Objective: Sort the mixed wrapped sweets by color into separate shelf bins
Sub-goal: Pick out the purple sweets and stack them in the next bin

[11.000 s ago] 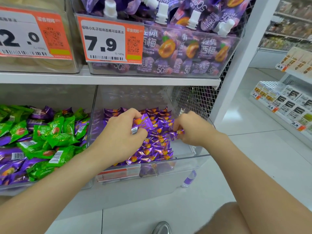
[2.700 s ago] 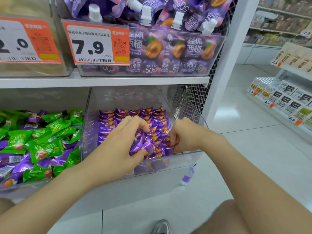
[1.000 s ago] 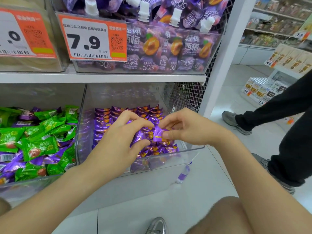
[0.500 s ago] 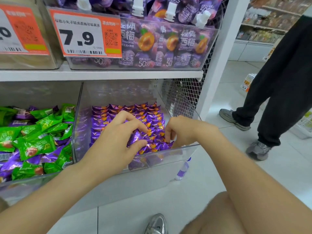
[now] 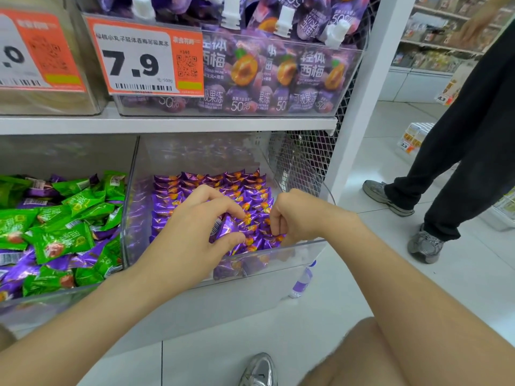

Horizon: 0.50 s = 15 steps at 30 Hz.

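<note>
Crouched at a shop shelf, a person works both hands inside a clear bin (image 5: 295,256) on the lower level, where purple sweets (image 5: 211,181) lie in tidy rows. The left hand (image 5: 189,235) pinches one purple sweet (image 5: 226,227) between thumb and curled fingers, just above the front rows. The right hand (image 5: 302,215) sits just beside it at the bin's front right corner, fingers curled down onto the wrappers; whether it grips one cannot be told from this angle. In the neighbouring bin (image 5: 55,300) to the left (its contents a jumble), green sweets (image 5: 64,242) lie mixed with more purple ones. On the shelf (image 5: 167,125) above, spouted jelly pouches (image 5: 278,68) fill another clear tub behind an orange-and-white price tag (image 5: 145,58) reading 7.9. A small bottle (image 5: 302,282) sits on the white floor (image 5: 211,355) beside the bin, and a passer-by (image 5: 459,151) in black trousers and grey trainers stands in the aisle at right.
</note>
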Available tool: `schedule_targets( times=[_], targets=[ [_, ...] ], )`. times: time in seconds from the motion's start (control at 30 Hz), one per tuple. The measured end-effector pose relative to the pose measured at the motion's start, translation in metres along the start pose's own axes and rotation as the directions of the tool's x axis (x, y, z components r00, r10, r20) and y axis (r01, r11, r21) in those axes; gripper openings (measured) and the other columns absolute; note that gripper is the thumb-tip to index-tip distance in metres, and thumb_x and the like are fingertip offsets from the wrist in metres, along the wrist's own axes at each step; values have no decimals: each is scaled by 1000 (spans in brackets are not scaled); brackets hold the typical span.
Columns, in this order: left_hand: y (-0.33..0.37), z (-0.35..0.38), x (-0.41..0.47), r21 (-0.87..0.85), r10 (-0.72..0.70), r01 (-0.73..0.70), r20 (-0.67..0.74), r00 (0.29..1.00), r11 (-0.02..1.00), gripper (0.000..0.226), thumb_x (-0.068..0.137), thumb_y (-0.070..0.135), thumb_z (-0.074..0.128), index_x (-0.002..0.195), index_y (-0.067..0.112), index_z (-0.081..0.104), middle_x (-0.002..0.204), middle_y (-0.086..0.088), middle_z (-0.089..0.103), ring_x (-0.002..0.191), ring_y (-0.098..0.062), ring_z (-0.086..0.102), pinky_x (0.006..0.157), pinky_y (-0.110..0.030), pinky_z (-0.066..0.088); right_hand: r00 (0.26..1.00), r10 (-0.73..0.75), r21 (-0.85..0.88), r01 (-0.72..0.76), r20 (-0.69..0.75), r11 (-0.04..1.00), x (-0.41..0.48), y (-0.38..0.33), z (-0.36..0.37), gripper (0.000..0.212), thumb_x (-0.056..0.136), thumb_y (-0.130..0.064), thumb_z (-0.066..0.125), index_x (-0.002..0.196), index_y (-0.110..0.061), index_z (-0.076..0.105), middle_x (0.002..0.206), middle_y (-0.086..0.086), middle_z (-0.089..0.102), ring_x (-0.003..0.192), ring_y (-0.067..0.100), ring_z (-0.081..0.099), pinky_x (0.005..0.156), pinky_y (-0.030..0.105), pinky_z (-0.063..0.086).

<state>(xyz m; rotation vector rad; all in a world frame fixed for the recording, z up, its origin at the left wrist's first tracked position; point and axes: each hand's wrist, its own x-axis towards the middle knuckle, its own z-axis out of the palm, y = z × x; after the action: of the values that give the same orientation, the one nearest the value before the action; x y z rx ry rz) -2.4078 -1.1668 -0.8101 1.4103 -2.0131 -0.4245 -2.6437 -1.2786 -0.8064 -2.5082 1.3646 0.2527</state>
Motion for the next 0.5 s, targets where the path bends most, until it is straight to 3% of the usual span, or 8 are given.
schedule_targets(
  times=[0.23,0.3,0.37,0.43,0.5],
  targets=[
    [-1,0,3,-68,-39,39,-6,999,997,20,87,45,77,105,46,67,112,24,53,107,11,49,87,-11,36,994,99,79,-102,41,992,-5,2,-7,35,65,-35,100,86,-18,77,69,-5,69,51,12,68,65,37,63],
    [-2,0,4,-116,-66,62,-27,997,991,18,86,48,75,102,47,67,111,24,56,108,7,52,94,-23,43,994,96,52,-94,-48,994,-10,-1,-13,34,71,-43,95,87,-18,79,70,-10,67,60,8,66,67,32,55],
    [-1,-2,5,-176,-89,79,-53,995,981,20,84,48,77,102,47,69,112,23,59,110,3,55,98,-34,48,974,51,124,-24,-221,992,-16,-9,-17,28,89,-45,80,85,-17,79,70,-6,71,70,11,68,72,32,55],
    [4,-5,6,-229,-76,56,-77,994,972,26,80,42,84,102,45,71,111,21,61,111,-1,57,98,-37,50,973,23,490,96,-231,866,-24,-24,-21,31,104,-38,63,97,-11,79,83,3,77,81,15,75,83,36,62],
    [9,-8,6,-241,-44,18,-100,994,970,32,75,38,89,102,44,72,109,20,62,110,-5,59,96,-36,51,987,-73,776,158,-144,611,-32,-39,-24,25,109,-25,56,113,-8,75,98,13,78,96,27,77,92,43,62]
  ],
)
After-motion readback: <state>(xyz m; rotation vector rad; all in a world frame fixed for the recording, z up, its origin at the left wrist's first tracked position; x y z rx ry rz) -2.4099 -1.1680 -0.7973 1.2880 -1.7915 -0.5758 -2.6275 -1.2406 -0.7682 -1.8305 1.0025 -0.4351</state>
